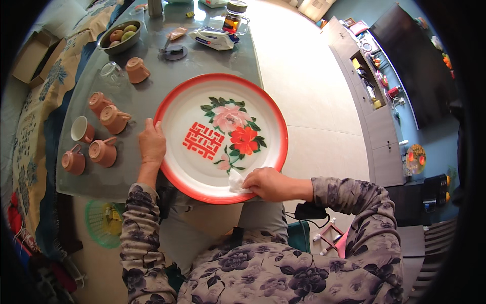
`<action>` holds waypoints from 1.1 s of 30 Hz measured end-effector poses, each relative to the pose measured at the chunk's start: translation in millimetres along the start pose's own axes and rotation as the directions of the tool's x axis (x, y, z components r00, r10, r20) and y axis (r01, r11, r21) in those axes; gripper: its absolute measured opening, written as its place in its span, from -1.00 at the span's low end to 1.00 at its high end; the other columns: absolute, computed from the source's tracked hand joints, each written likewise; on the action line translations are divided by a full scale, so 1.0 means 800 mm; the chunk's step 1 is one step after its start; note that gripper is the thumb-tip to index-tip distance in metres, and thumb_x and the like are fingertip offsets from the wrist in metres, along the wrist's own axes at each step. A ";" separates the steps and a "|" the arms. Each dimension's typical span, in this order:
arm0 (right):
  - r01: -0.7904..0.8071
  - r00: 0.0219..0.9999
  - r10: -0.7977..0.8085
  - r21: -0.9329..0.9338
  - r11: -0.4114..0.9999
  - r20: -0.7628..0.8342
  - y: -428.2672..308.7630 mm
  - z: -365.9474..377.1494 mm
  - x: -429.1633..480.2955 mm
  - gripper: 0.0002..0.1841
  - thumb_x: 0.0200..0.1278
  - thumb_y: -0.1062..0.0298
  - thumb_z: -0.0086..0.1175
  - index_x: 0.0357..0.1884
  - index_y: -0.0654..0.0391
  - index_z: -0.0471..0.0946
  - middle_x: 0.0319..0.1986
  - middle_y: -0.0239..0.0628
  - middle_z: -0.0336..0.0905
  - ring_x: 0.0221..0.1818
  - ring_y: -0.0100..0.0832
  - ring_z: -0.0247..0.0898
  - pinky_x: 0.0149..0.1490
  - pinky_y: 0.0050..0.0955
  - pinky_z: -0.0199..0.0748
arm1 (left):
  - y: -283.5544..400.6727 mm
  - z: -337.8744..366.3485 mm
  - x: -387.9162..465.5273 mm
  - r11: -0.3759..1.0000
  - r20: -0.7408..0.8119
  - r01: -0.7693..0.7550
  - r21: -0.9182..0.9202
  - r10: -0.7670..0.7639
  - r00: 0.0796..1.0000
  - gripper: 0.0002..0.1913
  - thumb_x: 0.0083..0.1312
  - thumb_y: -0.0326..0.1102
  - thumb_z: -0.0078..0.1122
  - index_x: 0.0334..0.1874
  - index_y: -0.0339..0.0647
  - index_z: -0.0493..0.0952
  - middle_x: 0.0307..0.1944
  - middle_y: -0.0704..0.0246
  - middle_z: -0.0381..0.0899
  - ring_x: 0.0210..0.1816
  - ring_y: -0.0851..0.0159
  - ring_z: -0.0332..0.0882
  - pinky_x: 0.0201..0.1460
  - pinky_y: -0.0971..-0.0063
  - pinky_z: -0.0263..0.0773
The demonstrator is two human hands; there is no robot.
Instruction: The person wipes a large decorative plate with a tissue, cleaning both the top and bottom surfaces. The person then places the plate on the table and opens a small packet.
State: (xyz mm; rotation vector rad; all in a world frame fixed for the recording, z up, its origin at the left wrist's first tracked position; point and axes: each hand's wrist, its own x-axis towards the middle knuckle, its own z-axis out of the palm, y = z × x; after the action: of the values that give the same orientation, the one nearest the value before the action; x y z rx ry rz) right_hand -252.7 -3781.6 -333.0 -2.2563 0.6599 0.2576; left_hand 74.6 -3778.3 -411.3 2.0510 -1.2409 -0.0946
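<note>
A round enamel tray (182, 110) with a red rim and painted peonies lies before me, its near edge at the table's front edge. My left hand (152, 142) grips the tray's left rim, the thumb along its edge. In my right hand (267, 184) is a crumpled white wipe (236, 181), pressed on the tray's lower inner border near the rim. Left of the tray stand several pink mugs (103, 152), most upside down, one pink mug (82, 129) with its white inside showing. Another upturned pink mug (137, 70) sits beside a clear glass cup (112, 73).
On the glass-topped table (159, 85), a metal bowl of fruit (121, 40), a pack of wipes (213, 38) and a lidded glass jug with dark liquid (232, 21) stand farther back. A green plastic basket (103, 224) is below at left. A cabinet (362, 95) lines the right wall.
</note>
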 end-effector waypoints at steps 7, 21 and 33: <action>-0.108 0.604 0.072 0.007 0.994 -0.793 0.071 -0.111 0.155 -0.84 0.10 0.41 0.08 -0.36 0.23 0.65 -0.32 0.03 0.60 -0.28 0.01 0.55 -0.18 -0.25 0.50 | -0.001 0.000 0.000 0.999 0.037 0.050 -0.018 -0.049 0.998 -0.77 0.40 -0.19 -0.06 -0.23 -0.23 0.31 -0.47 -0.11 0.52 -0.34 -0.28 0.50 -0.34 -0.09 0.36; 0.038 0.924 -0.130 -0.253 0.967 -0.359 -0.030 -0.004 0.278 -0.34 0.25 0.22 -0.18 0.32 0.43 0.06 0.34 0.17 0.02 0.42 0.03 -0.11 0.44 -0.03 -0.16 | -0.004 -0.003 -0.001 0.977 0.029 0.064 -0.201 -0.059 0.998 -0.71 0.46 -0.15 -0.22 -0.28 -0.25 0.32 -0.44 -0.13 0.50 -0.30 -0.29 0.46 -0.31 -0.09 0.30; 0.331 0.925 -0.299 -0.112 0.937 0.234 -0.043 0.010 0.111 -0.72 0.17 0.48 -0.04 -0.10 0.38 0.51 0.14 0.02 0.38 0.18 -0.08 0.32 0.18 -0.26 0.34 | -0.007 0.005 0.000 0.987 -0.011 0.070 -0.147 -0.073 0.997 -0.71 0.45 -0.15 -0.22 -0.28 -0.25 0.33 -0.43 -0.10 0.53 -0.29 -0.29 0.47 -0.27 -0.11 0.32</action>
State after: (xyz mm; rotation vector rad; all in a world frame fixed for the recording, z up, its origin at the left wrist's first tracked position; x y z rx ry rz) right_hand -159.3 -3789.7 -350.3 -2.3931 0.1612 0.3939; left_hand 77.5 -3778.9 -417.6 1.9647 -1.1172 -0.1972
